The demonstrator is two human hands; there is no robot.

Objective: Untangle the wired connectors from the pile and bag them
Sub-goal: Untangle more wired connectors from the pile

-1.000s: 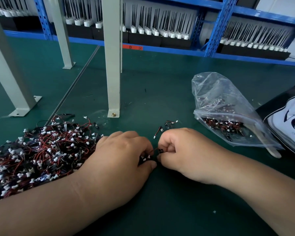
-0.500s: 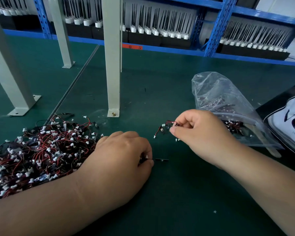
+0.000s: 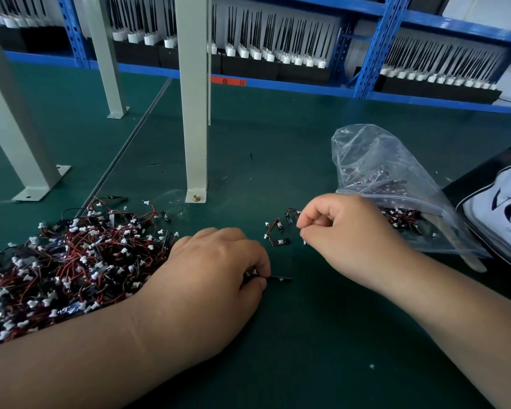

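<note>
- Wired connectors (image 3: 80, 252) lie mostly in one tangled red-and-black heap at the near left of the green mat (image 3: 307, 364). A few freed ones (image 3: 278, 231) sit loose between the hands, and more show inside the clear bag (image 3: 375, 172) at the right.
- Left hand (image 3: 207, 278) rests against the heap's right edge, fingers curled round a small clump, with a black end (image 3: 281, 278) poking out to the right.
- Right hand (image 3: 345, 231) hovers just in front of the bag, fingers clenched, thumb and forefinger pinching what looks like a thin lead. A white plug (image 3: 304, 242) shows below the fingertips.
- Likely snag: the leads are fine and springy, so a hard pull against a knot could strain a wire at its plug or drag neighbours out of the heap.
- The pinch is small, so a slip could drop the piece among the loose ones or back onto the mat.
- The bag's mouth sags nearly flat and is partly hidden by the right hand. Pieces pushed in blind could catch on the rim and spill out.
</note>
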